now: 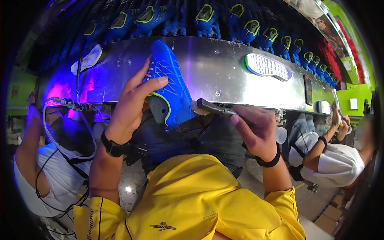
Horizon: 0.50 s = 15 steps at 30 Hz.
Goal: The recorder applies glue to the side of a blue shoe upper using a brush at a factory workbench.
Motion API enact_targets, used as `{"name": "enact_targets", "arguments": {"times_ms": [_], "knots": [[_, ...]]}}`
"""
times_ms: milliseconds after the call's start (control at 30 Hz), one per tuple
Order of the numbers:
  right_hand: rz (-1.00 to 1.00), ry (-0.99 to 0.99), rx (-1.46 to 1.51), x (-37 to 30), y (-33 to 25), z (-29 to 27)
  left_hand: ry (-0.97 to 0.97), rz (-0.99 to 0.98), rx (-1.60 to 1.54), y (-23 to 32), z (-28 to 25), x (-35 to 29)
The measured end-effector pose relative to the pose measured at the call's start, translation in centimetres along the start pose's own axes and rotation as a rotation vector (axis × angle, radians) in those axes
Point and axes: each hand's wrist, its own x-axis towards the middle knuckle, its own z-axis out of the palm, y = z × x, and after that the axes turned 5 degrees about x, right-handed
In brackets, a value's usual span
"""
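Note:
A blue shoe upper (173, 78) with light laces and a yellow-green collar is held toe up, tilted, over the near edge of the metal table. My left hand (134, 94) grips it from the left, thumb across the lacing and the other fingers behind. In my right hand (258, 130) is a brush (216, 108) with a dark handle. Its pale bristle end meets the lower right side of the upper near the heel. Part of the handle is hidden in my fingers.
The metal table (200, 60) carries a white zigzag-patterned sole (268, 67), a phone (308, 90) and a pale sole-shaped piece (88, 59). Behind it stand several blue shoe uppers (206, 18). A white hose (47, 124) hangs at left. White-shirted co-workers (60, 172) (334, 160) flank me.

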Motion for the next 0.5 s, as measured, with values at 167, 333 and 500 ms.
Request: {"name": "enact_targets", "arguments": {"times_ms": [167,333,500], "knots": [[-0.070,-0.004,-0.165,1.7,-1.3,-1.6,0.066,-0.124,-0.032,0.0,1.0,0.3],[-0.226,0.036,-0.227,3.5,-1.5,-2.8,0.160,-0.261,-0.014,-0.3,1.9,0.4],[-0.384,0.007,-0.297,5.4,-1.6,-4.1,0.107,-0.284,-0.071,0.0,2.8,-1.0]]}}
